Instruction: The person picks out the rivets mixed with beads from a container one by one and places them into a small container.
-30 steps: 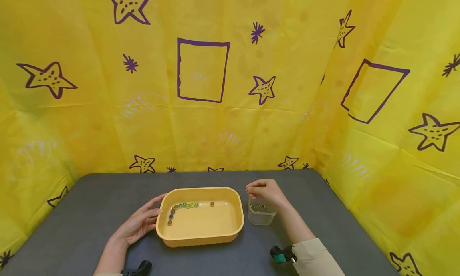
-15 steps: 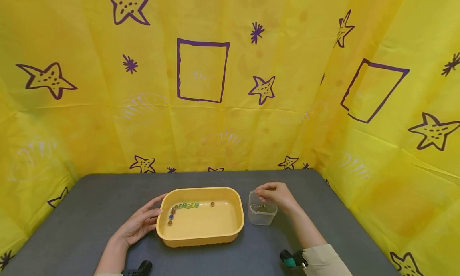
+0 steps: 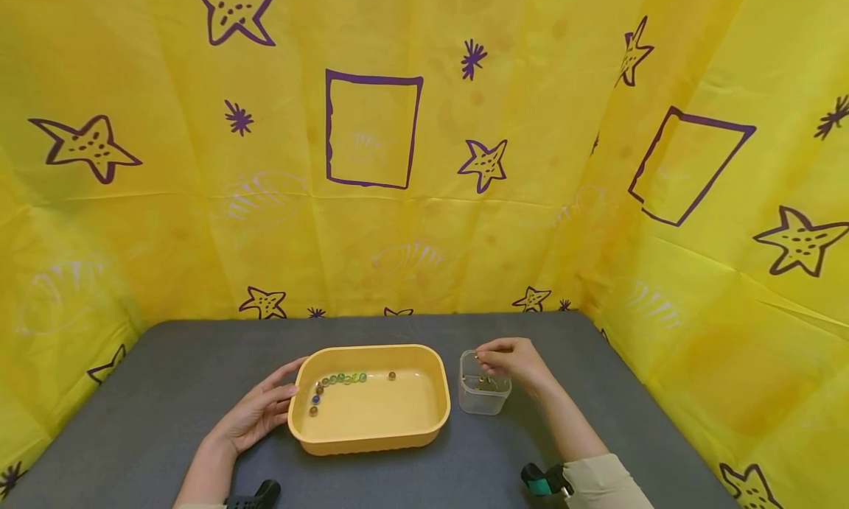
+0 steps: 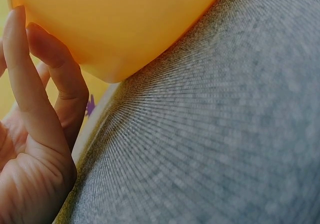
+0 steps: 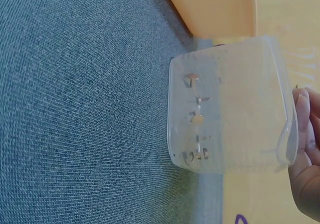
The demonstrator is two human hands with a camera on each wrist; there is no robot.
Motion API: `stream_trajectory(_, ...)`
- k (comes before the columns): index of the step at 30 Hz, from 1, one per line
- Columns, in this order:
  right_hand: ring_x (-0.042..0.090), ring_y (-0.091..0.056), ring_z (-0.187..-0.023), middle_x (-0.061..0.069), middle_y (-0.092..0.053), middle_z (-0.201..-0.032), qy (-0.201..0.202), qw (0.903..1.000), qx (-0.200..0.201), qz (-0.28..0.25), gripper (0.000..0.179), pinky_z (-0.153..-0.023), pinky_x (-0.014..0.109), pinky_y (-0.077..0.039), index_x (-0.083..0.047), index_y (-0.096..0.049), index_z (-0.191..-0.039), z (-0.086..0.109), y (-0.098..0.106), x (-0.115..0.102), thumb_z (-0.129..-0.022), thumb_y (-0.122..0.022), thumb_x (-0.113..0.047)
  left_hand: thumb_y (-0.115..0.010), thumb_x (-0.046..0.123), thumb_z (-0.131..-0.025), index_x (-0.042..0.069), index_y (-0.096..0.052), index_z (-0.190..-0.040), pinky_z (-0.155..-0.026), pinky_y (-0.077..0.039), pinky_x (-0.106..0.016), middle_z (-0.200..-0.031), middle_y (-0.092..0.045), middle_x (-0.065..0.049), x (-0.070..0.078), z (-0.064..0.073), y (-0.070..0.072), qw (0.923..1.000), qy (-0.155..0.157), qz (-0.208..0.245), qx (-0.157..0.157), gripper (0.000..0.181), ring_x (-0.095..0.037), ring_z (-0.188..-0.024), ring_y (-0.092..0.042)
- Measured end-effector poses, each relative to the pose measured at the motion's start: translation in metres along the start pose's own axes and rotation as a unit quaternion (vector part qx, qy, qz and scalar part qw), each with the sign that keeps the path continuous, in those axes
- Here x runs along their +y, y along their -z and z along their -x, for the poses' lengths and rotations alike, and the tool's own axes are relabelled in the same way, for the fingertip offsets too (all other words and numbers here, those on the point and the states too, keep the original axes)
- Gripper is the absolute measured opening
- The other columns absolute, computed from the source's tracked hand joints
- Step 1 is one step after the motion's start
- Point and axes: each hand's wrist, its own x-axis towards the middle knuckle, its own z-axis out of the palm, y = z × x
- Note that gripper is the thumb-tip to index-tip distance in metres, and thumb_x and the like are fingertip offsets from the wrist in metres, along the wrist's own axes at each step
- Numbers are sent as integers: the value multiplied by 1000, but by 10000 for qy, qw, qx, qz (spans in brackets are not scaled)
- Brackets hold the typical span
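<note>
A yellow rectangular tray (image 3: pixel 371 443) holds several glass marbles (image 3: pixel 341 378), most in a curved row along its back left, with one brown marble (image 3: pixel 392 376) apart. My left hand (image 3: pixel 255 413) rests its fingers against the tray's left side; the left wrist view shows its fingertips at the wall. A clear plastic container (image 3: pixel 483 404) stands right of the tray. Inside lie several brass-headed metal pieces (image 5: pixel 197 119) that look like paper fasteners. Over its far rim, my right hand (image 3: pixel 514 360) pinches a small brass-coloured piece (image 3: pixel 476 356), mostly hidden by the fingertips.
Dark grey cloth (image 3: pixel 371 483) covers the table. Yellow curtains (image 3: pixel 424 236) printed with purple stars and frames hang behind and at both sides. Black devices sit at both wrists, the right one (image 3: pixel 540 481) with a green patch.
My right hand has moved right and slightly nearer, from the gap by the tray to over the container, uncovering more of its rim. The left hand and tray stay put.
</note>
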Motion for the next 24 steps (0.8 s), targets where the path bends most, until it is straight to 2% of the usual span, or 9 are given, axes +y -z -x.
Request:
stream_trajectory(6,8,-70,-72,6,-76,-87,-9,10000,-38,39,35,-72,28,-64,16,-65,-114,2,2,-1,-90,-71,-10,-36,6,-107,40,-50,-136,-90,-60,-25,-130,-64,-2,-1,0,1,10000,-59,-2,-28,47,-15,-113,-69)
stream_trajectory(11,8,-70,-72,1,-75,-83,-18,10000,-35,57,36,-73,29,-64,16,-65,-114,2,1,-2,-90,-71,-10,-36,7,-107,40,-50,-136,-90,-60,-25,-130,-64,-1,-2,0,2,10000,-85,-32,-25,47,-15,-112,-69)
stream_trajectory(17,7,-69,-71,9,-76,-88,-27,9999,-10,112,38,-73,30,-64,18,-63,-116,1,0,-3,-90,-71,-10,-37,7,-107,41,-52,-135,-89,-60,-25,-129,-64,0,-3,0,1,9999,-82,-66,67,47,-13,-110,-69)
stream_trajectory(24,6,-69,-70,8,-76,-88,-41,9999,30,149,37,-73,30,-64,17,-64,-115,1,-2,-3,-90,-70,-9,-39,8,-107,42,-51,-135,-89,-60,-24,-129,-64,0,-2,0,0,9999,-48,-109,121,46,-13,-110,-69)
